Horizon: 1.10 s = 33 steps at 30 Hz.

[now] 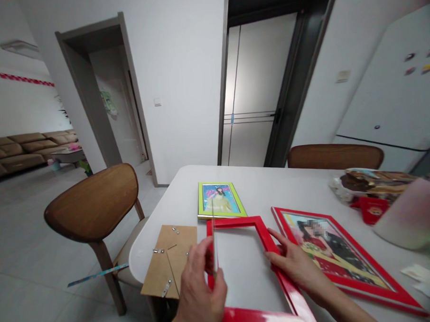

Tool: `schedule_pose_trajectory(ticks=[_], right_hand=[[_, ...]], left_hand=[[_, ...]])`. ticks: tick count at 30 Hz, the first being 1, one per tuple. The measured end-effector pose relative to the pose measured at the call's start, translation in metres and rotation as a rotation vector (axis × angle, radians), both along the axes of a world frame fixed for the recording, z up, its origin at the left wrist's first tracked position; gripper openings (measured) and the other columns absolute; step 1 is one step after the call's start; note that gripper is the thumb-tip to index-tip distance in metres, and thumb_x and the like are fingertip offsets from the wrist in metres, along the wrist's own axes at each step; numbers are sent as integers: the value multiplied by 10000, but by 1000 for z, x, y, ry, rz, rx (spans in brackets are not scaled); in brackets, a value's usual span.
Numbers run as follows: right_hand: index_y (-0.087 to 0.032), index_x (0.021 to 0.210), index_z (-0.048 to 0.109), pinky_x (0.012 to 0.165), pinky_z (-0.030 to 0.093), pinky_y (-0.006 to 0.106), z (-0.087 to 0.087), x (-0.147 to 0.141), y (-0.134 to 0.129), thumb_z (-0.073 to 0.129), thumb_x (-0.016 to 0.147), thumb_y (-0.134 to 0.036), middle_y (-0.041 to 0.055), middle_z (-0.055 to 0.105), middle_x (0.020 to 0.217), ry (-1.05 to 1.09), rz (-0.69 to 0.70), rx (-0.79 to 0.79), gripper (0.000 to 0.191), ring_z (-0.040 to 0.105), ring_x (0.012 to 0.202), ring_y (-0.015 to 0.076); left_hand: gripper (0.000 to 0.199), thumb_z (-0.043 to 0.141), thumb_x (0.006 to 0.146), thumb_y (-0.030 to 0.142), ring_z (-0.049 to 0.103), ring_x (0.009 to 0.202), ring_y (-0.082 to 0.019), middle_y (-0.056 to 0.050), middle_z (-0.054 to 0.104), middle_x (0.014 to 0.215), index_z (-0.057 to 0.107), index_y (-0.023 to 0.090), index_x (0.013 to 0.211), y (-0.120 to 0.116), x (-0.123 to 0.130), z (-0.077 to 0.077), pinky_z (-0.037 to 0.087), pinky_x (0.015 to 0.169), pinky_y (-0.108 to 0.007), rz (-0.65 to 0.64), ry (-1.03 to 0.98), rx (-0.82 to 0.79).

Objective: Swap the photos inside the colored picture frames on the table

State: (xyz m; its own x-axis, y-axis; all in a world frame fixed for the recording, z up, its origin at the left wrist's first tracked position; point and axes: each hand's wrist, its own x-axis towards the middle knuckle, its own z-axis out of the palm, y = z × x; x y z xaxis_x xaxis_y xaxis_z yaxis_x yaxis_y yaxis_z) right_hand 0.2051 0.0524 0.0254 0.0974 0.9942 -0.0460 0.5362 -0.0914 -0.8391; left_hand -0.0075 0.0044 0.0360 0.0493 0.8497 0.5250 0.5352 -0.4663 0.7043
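Observation:
An empty red picture frame lies in front of me on the white table, and the tabletop shows through its opening. My left hand is closed at the frame's left side, pinching a thin, clear sheet seen almost edge-on; its full outline is hard to make out. On the right side bar, my right hand grips the red frame between thumb and fingers. Left of the frame, partly behind my left hand, is a brown backing board with metal clips.
A green-framed picture lies beyond the red frame. To the right are a red-framed photo, a red packet and a pale pink container. Wooden chairs stand at the left and far side of the table.

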Motion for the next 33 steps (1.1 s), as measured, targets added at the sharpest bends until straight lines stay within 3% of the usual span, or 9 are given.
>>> schedule_pose_trajectory(ticks=[5, 10, 14, 18, 20, 22, 27, 29, 33], right_hand=[[-34, 1194, 407, 605, 405, 268, -22, 8, 10, 389, 683, -269, 91, 633, 743, -440, -12, 72, 563, 579, 642, 195], [-36, 1148, 463, 665, 414, 299, -36, 8, 9, 376, 703, -258, 141, 625, 856, -663, 15, 149, 504, 582, 745, 227], [-49, 1095, 510, 717, 415, 315, -42, 11, 10, 375, 717, -237, 143, 592, 876, -717, 51, 189, 442, 562, 799, 227], [-63, 1037, 550, 815, 382, 356, -40, 10, 11, 421, 692, -232, 158, 565, 958, -678, 33, 304, 405, 521, 903, 249], [-76, 1006, 564, 840, 368, 374, -36, 1, 9, 454, 671, -255, 161, 552, 1012, -551, 14, 374, 395, 501, 943, 257], [-91, 1044, 533, 754, 420, 358, -33, -15, 5, 461, 676, -292, 135, 574, 972, -286, 45, 315, 425, 545, 841, 226], [-89, 1230, 315, 420, 395, 230, -34, -69, 2, 514, 671, -316, -28, 545, 565, 538, 128, -150, 635, 490, 436, 108], [-100, 1188, 387, 400, 363, 203, -28, -85, 3, 560, 628, -263, -51, 521, 510, 736, 143, -221, 608, 449, 394, 82], [-153, 1052, 527, 428, 355, 179, 4, -100, -1, 609, 597, -240, -46, 550, 551, 917, 164, -142, 470, 454, 435, 64]], left_hand=[[423, 458, 657, 154, 507, 992, -235, -72, 547, 1060, 429, 167, 1079, 2, -44, -23, 406, 839, -368, 213, -113, -181], [438, 458, 670, 204, 531, 957, -235, -78, 571, 1042, 439, 156, 1104, 1, -62, -48, 418, 808, -367, 221, 119, -270], [395, 466, 687, 248, 522, 930, -257, -91, 576, 981, 479, 163, 1073, -1, -63, -46, 393, 808, -405, 250, 427, -238], [342, 463, 703, 261, 517, 901, -265, -89, 574, 910, 512, 162, 1026, -2, -64, -39, 389, 797, -430, 259, 572, -219], [361, 466, 705, 263, 499, 945, -271, -104, 560, 971, 501, 157, 1048, -3, -63, -39, 379, 821, -446, 236, 566, -191], [419, 478, 695, 253, 452, 1033, -277, -119, 512, 1102, 467, 159, 1103, -5, -59, -41, 354, 868, -460, 157, 535, -154], [648, 525, 586, 181, 277, 1198, -303, -133, 321, 1317, 371, 139, 1215, -7, -34, -43, 268, 956, -487, -170, 534, -136], [681, 507, 559, 143, 242, 1214, -313, -147, 291, 1331, 364, 110, 1224, -5, -24, -43, 252, 963, -500, -234, 542, -133], [688, 418, 574, 38, 246, 1220, -271, -131, 292, 1332, 329, 114, 1252, 3, -17, -41, 261, 973, -464, -218, 392, 8]])
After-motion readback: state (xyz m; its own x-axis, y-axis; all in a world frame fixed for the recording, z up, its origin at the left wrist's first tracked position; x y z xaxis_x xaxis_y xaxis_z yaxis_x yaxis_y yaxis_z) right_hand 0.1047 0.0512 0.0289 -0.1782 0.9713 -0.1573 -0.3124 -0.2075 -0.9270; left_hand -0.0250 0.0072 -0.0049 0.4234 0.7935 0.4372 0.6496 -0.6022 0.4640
